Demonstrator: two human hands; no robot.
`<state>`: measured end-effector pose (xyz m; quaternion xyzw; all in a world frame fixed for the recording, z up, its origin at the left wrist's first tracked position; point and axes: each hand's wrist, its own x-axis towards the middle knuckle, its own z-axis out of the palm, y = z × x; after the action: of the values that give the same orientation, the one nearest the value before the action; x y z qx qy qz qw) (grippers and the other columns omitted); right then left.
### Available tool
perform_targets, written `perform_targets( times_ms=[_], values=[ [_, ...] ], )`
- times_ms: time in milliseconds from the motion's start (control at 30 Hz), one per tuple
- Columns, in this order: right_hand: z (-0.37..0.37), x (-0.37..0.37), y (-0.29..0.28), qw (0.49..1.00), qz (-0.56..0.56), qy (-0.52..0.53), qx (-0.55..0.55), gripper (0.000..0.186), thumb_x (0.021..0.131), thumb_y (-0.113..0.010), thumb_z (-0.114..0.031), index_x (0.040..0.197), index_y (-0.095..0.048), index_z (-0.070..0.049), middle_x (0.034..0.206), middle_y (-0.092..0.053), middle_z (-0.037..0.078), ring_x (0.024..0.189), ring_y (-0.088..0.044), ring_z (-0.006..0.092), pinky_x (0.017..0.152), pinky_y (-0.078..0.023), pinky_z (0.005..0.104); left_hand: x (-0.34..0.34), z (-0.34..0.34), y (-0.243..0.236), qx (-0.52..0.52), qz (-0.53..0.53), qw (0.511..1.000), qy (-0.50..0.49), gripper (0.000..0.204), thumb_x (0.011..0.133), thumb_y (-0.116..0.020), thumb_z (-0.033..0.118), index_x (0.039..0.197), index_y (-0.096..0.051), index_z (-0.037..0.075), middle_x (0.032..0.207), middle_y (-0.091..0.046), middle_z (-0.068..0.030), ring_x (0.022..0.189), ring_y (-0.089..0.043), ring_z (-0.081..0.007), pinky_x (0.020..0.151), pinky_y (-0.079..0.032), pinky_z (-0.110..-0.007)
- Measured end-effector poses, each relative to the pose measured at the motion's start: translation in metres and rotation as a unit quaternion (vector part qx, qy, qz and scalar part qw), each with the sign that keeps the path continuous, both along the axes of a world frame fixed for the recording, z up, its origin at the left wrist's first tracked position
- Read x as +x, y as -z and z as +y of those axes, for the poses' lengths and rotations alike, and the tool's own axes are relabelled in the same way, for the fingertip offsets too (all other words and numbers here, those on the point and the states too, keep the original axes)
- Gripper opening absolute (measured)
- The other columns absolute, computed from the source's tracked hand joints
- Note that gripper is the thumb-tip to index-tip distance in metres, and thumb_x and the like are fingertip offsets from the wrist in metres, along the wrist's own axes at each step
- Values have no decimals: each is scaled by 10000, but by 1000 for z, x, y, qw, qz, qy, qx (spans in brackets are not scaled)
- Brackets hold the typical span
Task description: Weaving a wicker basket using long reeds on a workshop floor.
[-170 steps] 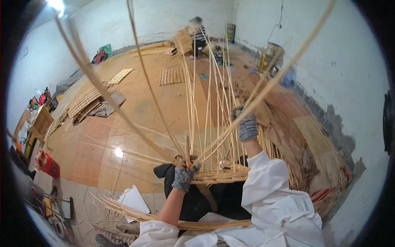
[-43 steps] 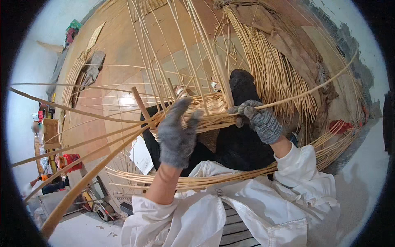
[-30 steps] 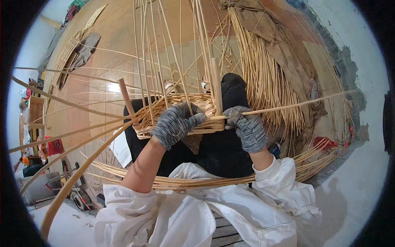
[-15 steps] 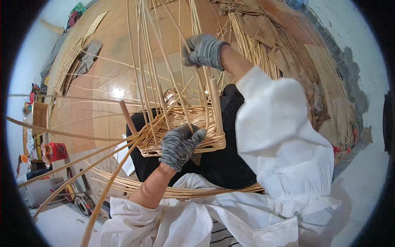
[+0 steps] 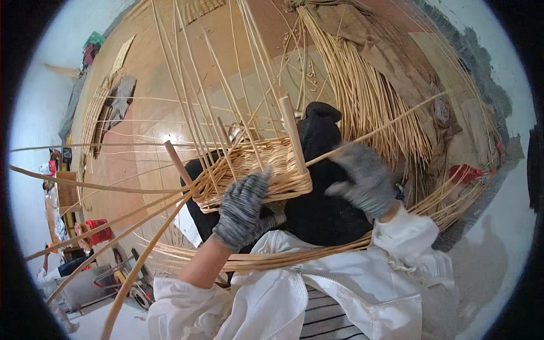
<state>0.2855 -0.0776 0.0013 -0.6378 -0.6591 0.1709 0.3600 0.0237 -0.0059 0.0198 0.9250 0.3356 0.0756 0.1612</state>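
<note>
A partly woven wicker basket [image 5: 275, 178] rests on my lap, with tall upright willow rods [image 5: 229, 85] and two thick corner posts, one of them the right post [image 5: 292, 133]. My left hand [image 5: 241, 212], in a grey knit glove, grips the basket's near side, its fingers over the weave and the thumb lower down. One willow rod [image 5: 391, 122] sticks out to the right from the near right corner. Just below it my right hand [image 5: 365, 181], gloved too, is blurred by motion; its fingers look spread, with the upper ones by the rod.
Loose willow rods [image 5: 85, 184] fan out left from the basket's left corner. A big bundle of rods [image 5: 368, 85] lies on brown cloth at the far right. More long rods [image 5: 272, 260] curve across my waist. Tools [image 5: 127, 277] and a red container [image 5: 99, 231] stand at the left.
My right hand has come down from high among the uprights to the basket's right side. A rod now points out to the right there. My left fingers have straightened over the weave.
</note>
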Motion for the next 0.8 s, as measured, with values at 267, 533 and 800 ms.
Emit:
perform_targets(
  times_ms=[267,533,800],
  values=[
    [28,-12,7,949,-220,-142,176,625,650,-626,-493,1025,-561,3,1032,-530,176,982,-499,356,909,-343,503,8,-7,9,174,-76,982,-7,601,684,-665,234,1237,-483,86,1001,-567,-124,840,-546,-293,752,-426,-401],
    [21,-22,38,971,-151,-52,178,639,636,-704,-458,1048,-553,7,986,-553,164,925,-534,341,866,-397,455,16,-3,-3,142,-11,989,-26,642,675,-667,260,1260,-452,106,1132,-539,-119,1020,-515,-314,888,-378,-421],
    [95,-8,-6,973,-5,-194,126,517,767,-632,-339,1141,-527,2,1038,-565,98,994,-540,215,825,-450,321,64,-9,19,194,-146,970,-5,833,628,-761,310,1280,-358,-17,958,-562,-124,840,-553,-292,787,-430,-386]
  ],
)
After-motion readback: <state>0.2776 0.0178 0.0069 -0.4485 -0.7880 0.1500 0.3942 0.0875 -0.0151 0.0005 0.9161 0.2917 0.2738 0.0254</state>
